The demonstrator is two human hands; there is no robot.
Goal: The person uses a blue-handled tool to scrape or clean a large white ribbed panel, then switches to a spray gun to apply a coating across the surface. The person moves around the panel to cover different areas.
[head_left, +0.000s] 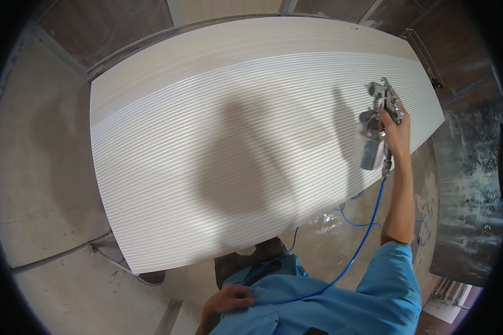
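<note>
Gripping a metal spray gun [381, 111] in the right hand [394, 131], fingers wrapped around the handle, arm stretched forward and up from the lower right edge of the view. Gun held above the far right part of a large white ribbed panel [235, 151], nozzle end pointing toward the top of the picture, silver cup [371, 148] hanging below the body just left of the wrist. Trailing from the base of the handle, a thin blue hose [363, 240], dropping alongside the forearm, curving left across the blue shirt [341, 301] and reaching the left hand [229, 298]. Left hand low at the bottom edge, pressed against the shirt front, fingers curled over the hose where it crosses the cloth; whether truly pinching it or only resting on it, impossible to tell. Panel lying flat and wide, filling most of the view, its fine grooves running left to right, a paler duller band along the far edge and a glossier surface nearer. Shadow of head and raised arm falling across the middle of the panel. Further loops of blue hose on the concrete floor [44, 184] near the panel's near right corner. Dark shoes [251, 259] showing just beneath the panel's near edge. Brown walls beyond the far side, a dusty dark sheet [469, 195] standing at the right.
</note>
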